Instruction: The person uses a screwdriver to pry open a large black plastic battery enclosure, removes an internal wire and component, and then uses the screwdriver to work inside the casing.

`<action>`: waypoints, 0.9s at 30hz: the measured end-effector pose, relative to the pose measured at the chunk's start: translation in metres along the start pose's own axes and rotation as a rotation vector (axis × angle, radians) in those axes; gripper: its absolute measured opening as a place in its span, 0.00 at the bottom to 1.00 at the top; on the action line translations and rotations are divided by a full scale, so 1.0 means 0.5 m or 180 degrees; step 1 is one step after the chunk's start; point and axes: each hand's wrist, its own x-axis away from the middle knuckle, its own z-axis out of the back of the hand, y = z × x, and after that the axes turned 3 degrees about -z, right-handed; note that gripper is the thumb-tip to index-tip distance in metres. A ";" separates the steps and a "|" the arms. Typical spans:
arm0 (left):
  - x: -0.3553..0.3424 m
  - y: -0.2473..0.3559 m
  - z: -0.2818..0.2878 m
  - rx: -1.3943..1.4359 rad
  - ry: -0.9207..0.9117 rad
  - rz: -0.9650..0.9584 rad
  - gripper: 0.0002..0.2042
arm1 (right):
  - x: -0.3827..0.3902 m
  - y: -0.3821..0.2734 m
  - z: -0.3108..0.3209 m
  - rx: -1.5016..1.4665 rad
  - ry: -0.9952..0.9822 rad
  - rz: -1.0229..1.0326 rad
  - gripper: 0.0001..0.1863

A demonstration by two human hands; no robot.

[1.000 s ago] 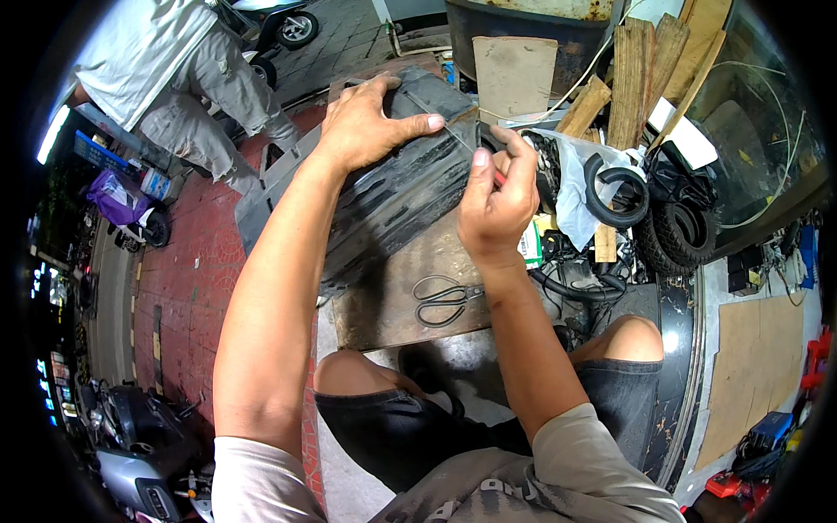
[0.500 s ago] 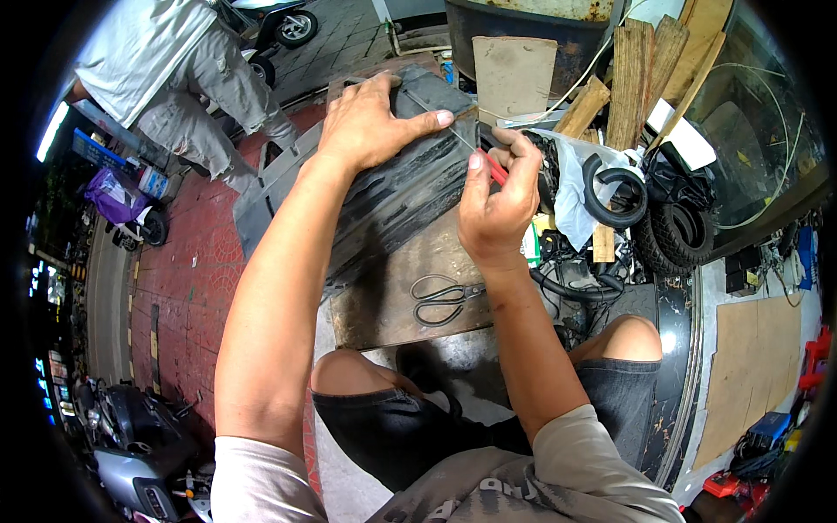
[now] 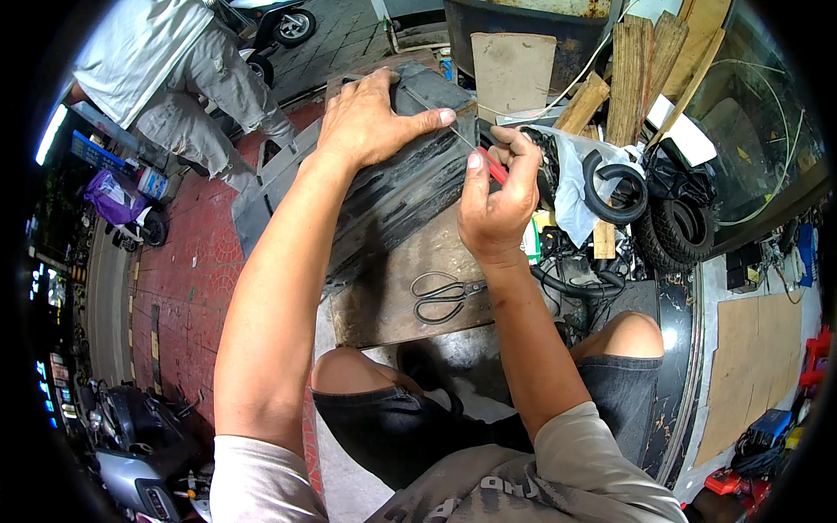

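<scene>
My left hand [image 3: 362, 122] rests on a scuffed dark grey panel [image 3: 384, 218], fingers apart toward its far edge and thumb stretched right beside a thin metal shaft [image 3: 462, 137]. My right hand [image 3: 495, 200], near the panel's right end, is closed on a red-handled tool [image 3: 493, 164] with that shaft pointing up-left onto the panel. I cannot make out the shaft's tip. The panel lies tilted on a worn wooden board [image 3: 384, 314], where black-handled scissors [image 3: 436, 309] lie below it.
A person [image 3: 196, 87] in light clothes stands at upper left. Wood offcuts [image 3: 632, 78], a plastic bag [image 3: 575, 200], a curved rubber tube [image 3: 610, 205] and tyres [image 3: 680, 235] crowd the right. A scooter [image 3: 153, 462] stands at lower left, a bin [image 3: 532, 22] beyond the panel.
My left hand and the panel have shifted slightly upward. My right hand has turned a little, and more of the red handle shows than a second ago.
</scene>
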 end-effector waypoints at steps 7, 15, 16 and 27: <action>0.000 -0.004 -0.002 -0.0002 0.0044 0.0042 0.60 | -0.027 -0.025 0.012 0.0101 -0.0336 -0.0404 0.09; -0.007 -0.005 -0.005 0.0006 0.0024 0.0008 0.60 | -0.005 0.003 0.004 -0.0108 -0.0134 -0.0216 0.15; -0.006 -0.005 -0.006 0.0006 0.0021 0.0029 0.60 | -0.013 -0.008 0.009 -0.0015 -0.0291 -0.0557 0.12; -0.004 -0.010 -0.006 0.0068 0.0065 0.0019 0.60 | -0.003 0.000 0.004 -0.0062 -0.0155 -0.0060 0.15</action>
